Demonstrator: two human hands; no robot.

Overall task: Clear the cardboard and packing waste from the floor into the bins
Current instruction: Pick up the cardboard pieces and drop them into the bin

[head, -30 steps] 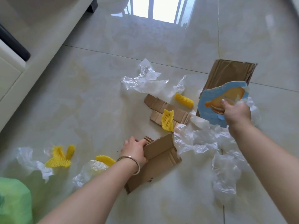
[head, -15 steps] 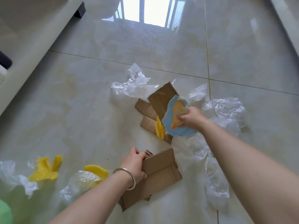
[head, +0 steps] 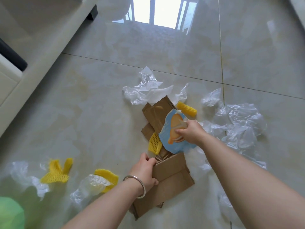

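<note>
My left hand (head: 146,172) grips the left edge of a stack of brown cardboard pieces (head: 171,182) lying on the tiled floor. My right hand (head: 189,132) holds a blue printed card with a biscuit picture (head: 173,138) together with a brown cardboard sheet (head: 158,113) behind it, tilted just above the stack. More cardboard strips (head: 146,131) lie underneath. Yellow foam nets lie around: one (head: 155,143) beside the card, one (head: 187,108) further back, others (head: 57,171) (head: 107,176) at the left.
Crumpled clear plastic film lies behind the cardboard (head: 148,91), at the right (head: 239,123) and at the lower left (head: 24,177). A green bag (head: 9,214) shows at the bottom left corner. A white cabinet base (head: 38,47) runs along the left.
My right hand has carried the blue card and brown sheet from the right toward the left, down close to the stack that my left hand holds. The left hand has stayed put.
</note>
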